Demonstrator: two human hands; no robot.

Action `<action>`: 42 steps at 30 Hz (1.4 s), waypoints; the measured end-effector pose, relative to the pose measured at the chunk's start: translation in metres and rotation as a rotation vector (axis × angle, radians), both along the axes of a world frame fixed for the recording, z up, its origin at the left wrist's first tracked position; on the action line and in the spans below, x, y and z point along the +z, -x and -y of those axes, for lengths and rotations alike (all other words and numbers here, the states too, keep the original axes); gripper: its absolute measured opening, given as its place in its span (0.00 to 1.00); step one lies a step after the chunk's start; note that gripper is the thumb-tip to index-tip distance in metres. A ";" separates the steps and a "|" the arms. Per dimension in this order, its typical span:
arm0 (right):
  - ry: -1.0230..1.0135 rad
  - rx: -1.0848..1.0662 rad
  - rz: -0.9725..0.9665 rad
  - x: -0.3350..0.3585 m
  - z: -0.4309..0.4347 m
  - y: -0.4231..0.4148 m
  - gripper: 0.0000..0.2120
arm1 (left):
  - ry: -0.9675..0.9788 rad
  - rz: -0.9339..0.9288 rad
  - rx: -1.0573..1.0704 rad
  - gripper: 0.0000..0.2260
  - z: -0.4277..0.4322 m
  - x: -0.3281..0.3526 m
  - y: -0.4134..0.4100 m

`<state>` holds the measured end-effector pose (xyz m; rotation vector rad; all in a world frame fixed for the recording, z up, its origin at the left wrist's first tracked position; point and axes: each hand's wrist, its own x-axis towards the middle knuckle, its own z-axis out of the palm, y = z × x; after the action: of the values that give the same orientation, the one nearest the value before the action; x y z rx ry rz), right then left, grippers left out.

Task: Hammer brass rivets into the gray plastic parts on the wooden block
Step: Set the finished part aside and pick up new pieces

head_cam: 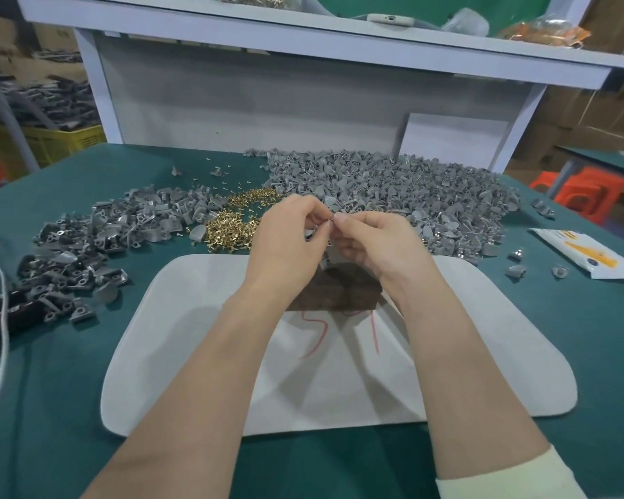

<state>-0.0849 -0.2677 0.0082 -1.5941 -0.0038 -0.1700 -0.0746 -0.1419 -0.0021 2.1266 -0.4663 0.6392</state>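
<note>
Your left hand [289, 234] and right hand [371, 244] meet with fingers curled, both pinching a small piece [331, 219] too tiny to name. I judge you are seating a rivet before hammering. The wooden block [335, 288] lies at six o'clock of your hands, the brass rivets [227, 228] at nine, and the gray plastic parts [393, 189] at one. Next, stand the piece squarely on the block and free one hand.

Brass rivets [231, 225] glitter in a loose pile mid-table. Gray plastic parts [393, 181] sprawl in heaps along the far and left edges. The dark wooden block [339, 289] lies flat at the centre.
</note>
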 end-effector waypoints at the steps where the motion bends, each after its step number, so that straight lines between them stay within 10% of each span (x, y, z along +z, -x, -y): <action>1: -0.045 0.033 -0.008 0.001 0.001 0.001 0.09 | 0.006 0.008 -0.005 0.01 0.000 0.001 0.000; 8: -0.181 0.060 -0.025 0.007 0.002 0.004 0.08 | 0.026 0.043 -0.058 0.03 0.000 0.003 0.004; 18: 0.715 -0.030 -0.022 0.008 0.012 0.008 0.05 | -0.257 -0.452 -0.088 0.10 -0.010 0.001 -0.001; 42: 1.163 -0.081 0.101 0.000 -0.002 0.006 0.03 | -0.326 -0.455 0.008 0.07 -0.007 0.000 0.000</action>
<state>-0.0908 -0.2652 0.0077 -2.7443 -0.1390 -0.3475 -0.0751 -0.1345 -0.0022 2.4889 -0.3210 0.0697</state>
